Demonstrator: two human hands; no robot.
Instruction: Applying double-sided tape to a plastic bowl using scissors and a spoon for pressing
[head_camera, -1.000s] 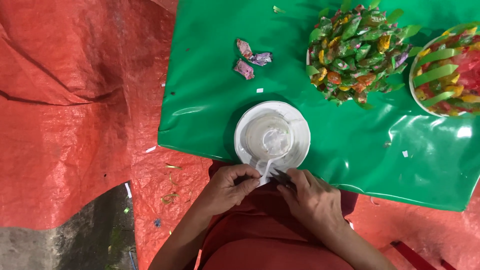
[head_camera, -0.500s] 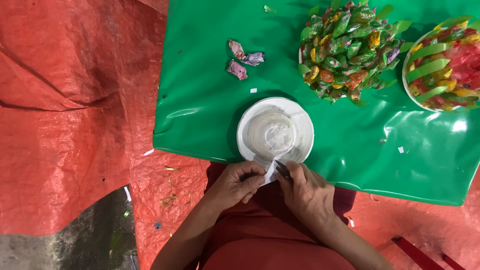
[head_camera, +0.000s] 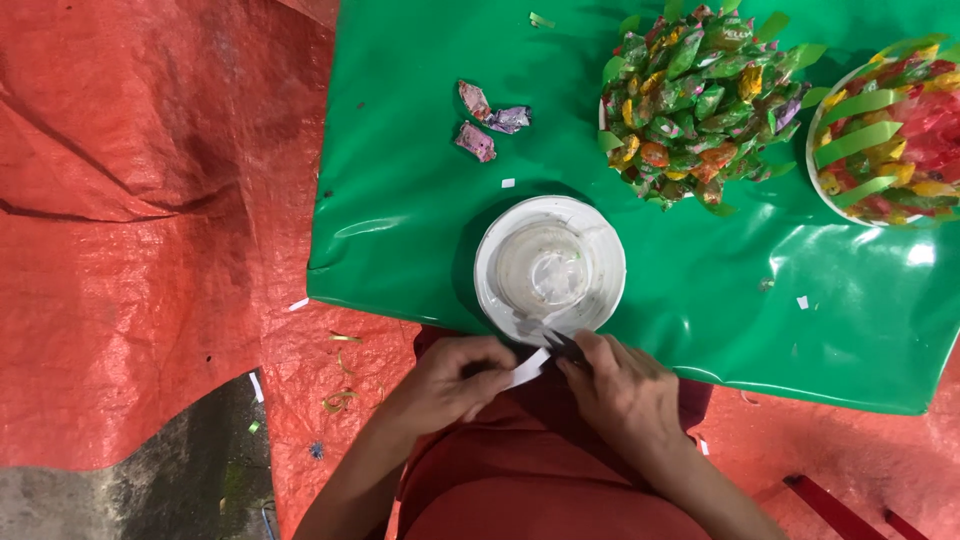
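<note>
My left hand (head_camera: 450, 378) pinches one end of a small white paper strip (head_camera: 527, 367) just below a white bowl (head_camera: 550, 268). Right beside it, my right hand (head_camera: 622, 385) grips a small dark tool (head_camera: 563, 346) whose tip touches the strip's other end. The bowl sits upside down on a green sheet (head_camera: 420, 200) near its front edge, smeared grey on top. Both hands hover over my lap in red clothing.
A heap of wrapped candies (head_camera: 700, 100) lies at the back, with a bowl of candies and green strips (head_camera: 890, 135) at the far right. Three loose pink and purple wrapped candies (head_camera: 487, 120) lie to the left. Red tarp (head_camera: 150, 250) covers the ground.
My hands have stayed together at the strip just below the bowl. The camera shifted slightly, so the scene sits a little to the left and lower.
</note>
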